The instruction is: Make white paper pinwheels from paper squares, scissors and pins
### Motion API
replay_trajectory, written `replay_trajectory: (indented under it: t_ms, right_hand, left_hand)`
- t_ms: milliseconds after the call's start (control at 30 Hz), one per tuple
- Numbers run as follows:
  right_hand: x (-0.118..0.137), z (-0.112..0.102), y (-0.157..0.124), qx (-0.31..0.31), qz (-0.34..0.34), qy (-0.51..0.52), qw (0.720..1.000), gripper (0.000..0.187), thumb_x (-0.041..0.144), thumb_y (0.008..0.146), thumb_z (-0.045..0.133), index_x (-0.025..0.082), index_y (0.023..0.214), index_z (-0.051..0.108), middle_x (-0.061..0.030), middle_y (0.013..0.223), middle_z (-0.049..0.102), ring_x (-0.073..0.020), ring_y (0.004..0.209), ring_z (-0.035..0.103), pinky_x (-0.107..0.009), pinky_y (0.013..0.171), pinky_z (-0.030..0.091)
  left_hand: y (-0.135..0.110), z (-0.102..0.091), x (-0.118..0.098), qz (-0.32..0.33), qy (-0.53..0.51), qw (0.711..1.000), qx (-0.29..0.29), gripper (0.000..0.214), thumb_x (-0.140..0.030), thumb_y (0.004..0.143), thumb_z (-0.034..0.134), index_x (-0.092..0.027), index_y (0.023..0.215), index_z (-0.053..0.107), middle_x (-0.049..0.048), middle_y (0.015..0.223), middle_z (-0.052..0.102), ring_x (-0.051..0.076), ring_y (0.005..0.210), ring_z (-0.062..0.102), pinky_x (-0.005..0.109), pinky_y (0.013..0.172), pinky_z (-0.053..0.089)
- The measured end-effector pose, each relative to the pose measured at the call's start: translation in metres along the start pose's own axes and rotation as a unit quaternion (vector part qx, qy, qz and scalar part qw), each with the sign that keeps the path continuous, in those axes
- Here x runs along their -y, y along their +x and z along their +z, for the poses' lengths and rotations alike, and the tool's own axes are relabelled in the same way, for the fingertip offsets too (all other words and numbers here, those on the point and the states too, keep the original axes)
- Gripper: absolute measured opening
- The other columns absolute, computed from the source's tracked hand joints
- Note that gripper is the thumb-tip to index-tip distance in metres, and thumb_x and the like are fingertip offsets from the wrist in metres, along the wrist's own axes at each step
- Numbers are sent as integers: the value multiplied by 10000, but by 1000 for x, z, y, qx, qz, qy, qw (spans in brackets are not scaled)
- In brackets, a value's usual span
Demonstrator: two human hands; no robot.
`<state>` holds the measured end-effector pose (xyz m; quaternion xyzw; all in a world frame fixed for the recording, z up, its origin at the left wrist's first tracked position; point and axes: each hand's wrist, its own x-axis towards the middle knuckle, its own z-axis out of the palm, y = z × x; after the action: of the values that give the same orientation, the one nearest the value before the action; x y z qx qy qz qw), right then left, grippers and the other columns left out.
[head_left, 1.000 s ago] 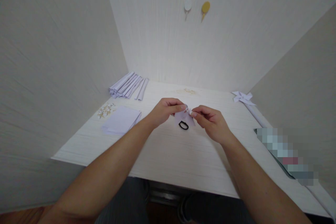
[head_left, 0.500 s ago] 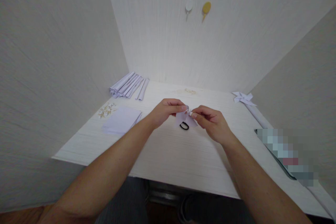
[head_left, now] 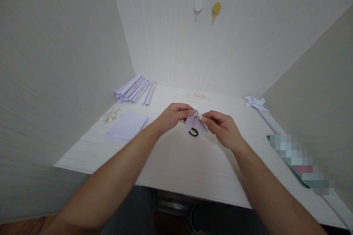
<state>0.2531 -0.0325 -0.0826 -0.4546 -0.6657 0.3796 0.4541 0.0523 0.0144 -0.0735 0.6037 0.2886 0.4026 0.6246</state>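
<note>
Above the middle of the table, my left hand [head_left: 178, 114] pinches the left side of a small white paper pinwheel [head_left: 191, 122] between thumb and fingers. On its other side, my right hand [head_left: 220, 125] has thumb and forefinger closed at the pinwheel's centre, by a small white bit. The paper's blades hang down between the hands. Under it lie scissors, partly hidden, with a black handle loop [head_left: 194, 132] showing. At the right, a similar finished-looking pinwheel [head_left: 255, 103] is joined to a rolled paper stick [head_left: 268, 121].
Several rolled paper tubes [head_left: 135, 89] lie at the back left. Nearer are a scatter of small white and gold fasteners [head_left: 111, 115] and a stack of white paper sheets [head_left: 127, 125]. A blurred-out flat device [head_left: 295, 161] rests at the right. Two hooks [head_left: 216, 7] are on the back wall.
The paper's left blade has shifted slightly to the right, and a bit of the scissors shows below my left fingers. Both hands stay almost in place, still pinching.
</note>
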Motion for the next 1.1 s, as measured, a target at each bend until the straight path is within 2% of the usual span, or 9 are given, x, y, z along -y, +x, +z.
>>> replay_trajectory:
  t_ms: [433, 700, 900, 1100]
  right_hand:
    - [0, -1, 0, -1, -3, -25, 1000, 276, 459, 866, 683, 188, 858, 732, 7, 660, 581, -126, 583, 463, -287, 551, 359]
    - [-2, -4, 0, 10, -54, -89, 995, 224, 395, 924, 639, 199, 861, 729, -28, 771, 632, -165, 716, 547, -313, 656, 414]
    - [-1, -3, -1, 21, -78, -119, 990, 186, 334, 936, 631, 198, 854, 727, -13, 750, 601, -149, 676, 524, -299, 609, 389]
    - [0, -3, -1, 15, -75, -126, 989, 205, 362, 938, 632, 199, 857, 728, -19, 754, 607, -154, 677, 524, -304, 606, 386]
  left_hand:
    - [3, -2, 4, 34, 35, 999, -3, 226, -360, 746, 733, -135, 730, 721, 8, 663, 627, 109, 626, 501, 263, 632, 405]
    - [3, -4, 6, 30, 49, 998, 6, 236, -372, 766, 723, -140, 728, 702, 7, 671, 629, 109, 637, 516, 263, 644, 407]
    - [3, -4, 5, 18, 50, 999, 12, 232, -367, 752, 735, -136, 738, 712, 20, 695, 655, 113, 643, 532, 269, 650, 418]
    - [2, -4, 5, 21, 47, 999, 4, 225, -360, 760, 732, -135, 750, 731, 40, 741, 682, 115, 655, 535, 268, 651, 430]
